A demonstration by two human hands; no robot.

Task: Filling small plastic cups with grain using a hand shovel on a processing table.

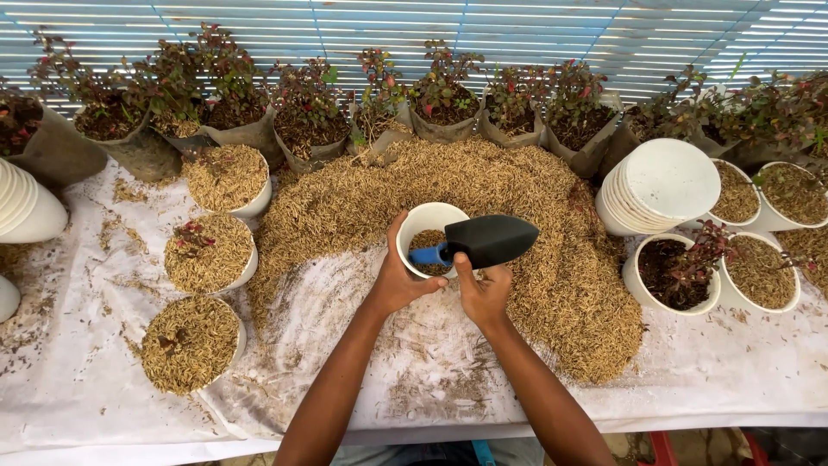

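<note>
The right hand is closed around the handle of a garden trowel with a black scoop and blue neck, its blade lying tipped over the mouth of a white pot. The left hand grips that pot by its near wall, holding it tilted toward the person at the inner edge of a big horseshoe heap of rice husk. Inside the pot only a shallow layer of husk shows, so it looks far from full. To the left, three white pots stand on the sheet-covered desk already heaped with husk, at least one with a small red-leaved seedling in it. On the right sit more filled pots, one pot of dark soil with a plant, and a stack of empty pots lying on its side. Seedlings in grey grow bags line the far edge.
</note>
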